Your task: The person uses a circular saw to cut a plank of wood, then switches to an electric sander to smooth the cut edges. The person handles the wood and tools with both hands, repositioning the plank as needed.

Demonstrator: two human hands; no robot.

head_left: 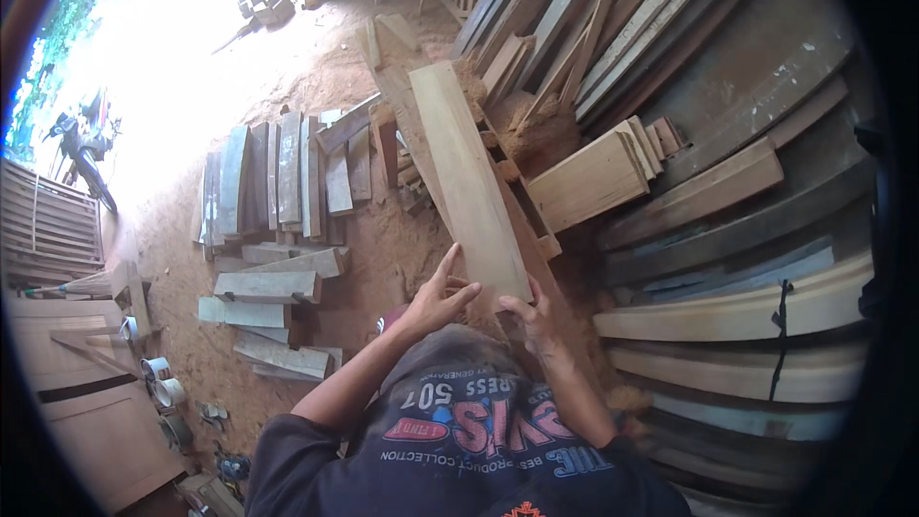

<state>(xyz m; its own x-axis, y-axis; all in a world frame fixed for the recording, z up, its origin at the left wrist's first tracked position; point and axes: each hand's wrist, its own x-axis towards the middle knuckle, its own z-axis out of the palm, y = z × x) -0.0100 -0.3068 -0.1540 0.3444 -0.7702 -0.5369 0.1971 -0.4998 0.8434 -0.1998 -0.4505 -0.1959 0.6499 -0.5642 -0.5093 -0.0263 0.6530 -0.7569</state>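
- A motorbike is seen parked at about nine o'clock, in bright daylight beyond the sawdust floor.
- Paint tins are set beside a wooden door panel at seven o'clock.
- Short offcuts are laid in a row at ten o'clock, with loose blocks scattered just below them.
- The left hand is spread wide, fingers splayed, and is pressed flat against the near left edge of the plank; no closed grip is made.
- The plank, long and pale, is seen running from the centre up towards eleven o'clock, its near end resting between both hands and its far end lying over a heap of scrap wood.
- The right hand is half curled under the plank's near right corner, with the fingertips touching the end.
- Stacked boards are piled from one to five o'clock, one bundle being bound with a dark strap.
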